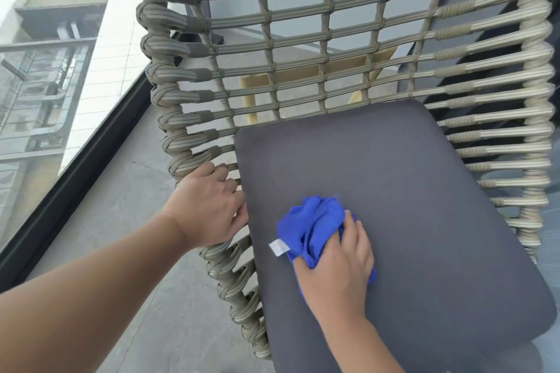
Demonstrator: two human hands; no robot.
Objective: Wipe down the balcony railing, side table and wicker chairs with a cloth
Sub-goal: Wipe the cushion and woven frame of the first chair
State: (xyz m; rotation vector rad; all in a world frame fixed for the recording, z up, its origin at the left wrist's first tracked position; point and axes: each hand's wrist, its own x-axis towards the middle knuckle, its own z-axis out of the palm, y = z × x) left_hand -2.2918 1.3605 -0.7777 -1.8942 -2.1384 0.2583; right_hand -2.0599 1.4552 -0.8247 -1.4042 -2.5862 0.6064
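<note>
Right hand: the right hand (336, 263) is gripping a bunched blue cloth (312, 227), fingers curled over the top of the wad and pressing it down onto the seat cushion.
Cloth: the blue cloth is lying crumpled on the front left part of the cushion, most of it bulging out ahead of the knuckles; a small white tag (278, 247) is sticking out at its left edge.
Left hand: the left hand (209, 206) is resting on the chair's left side, fingers curling round the woven strands just beside the cushion's left edge, thumb lying along the rim.
Seat cushion: the dark grey seat cushion (424, 221) is lying flat in the chair and filling the seat.
Wicker chair: the wicker chair (303, 48) is standing on the balcony floor, its open-weave back rising behind the cushion and its looped sides wrapping round left and right; the right side is blurring.
Behind the chair: a pale wooden frame (306, 73) is showing through the gaps in the weave; what it belongs to cannot be told.
Balcony railing: a glass railing with a dark bottom rail (75, 179) is running along the left, near the chair, with buildings showing through the glass.
Floor: grey floor tiles (151, 281) are lying under the left forearm.
</note>
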